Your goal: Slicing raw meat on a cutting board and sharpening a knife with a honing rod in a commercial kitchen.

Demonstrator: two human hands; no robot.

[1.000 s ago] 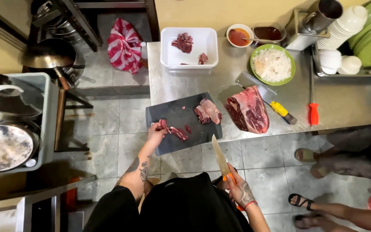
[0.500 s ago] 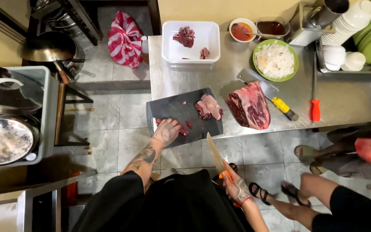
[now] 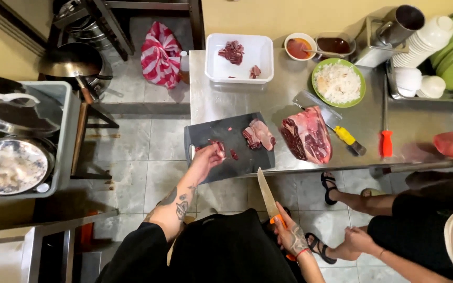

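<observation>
The left hand rests at the near-left edge of the dark cutting board, its fingers curled together around a few small meat strips there. The right hand is low in the frame, well away from the board, fingers wrapped tight around the orange handle of a long knife whose blade points up toward the board's near edge without touching any meat.

Judging by how things lie, the slicing looks only partly done — a small pile of cut pieces sits mid-board, and a white tub in the upper centre holds just a few dark slices. The big raw slab lies whole on the steel table, just right of the board — most of the meat seems left to cut.
</observation>
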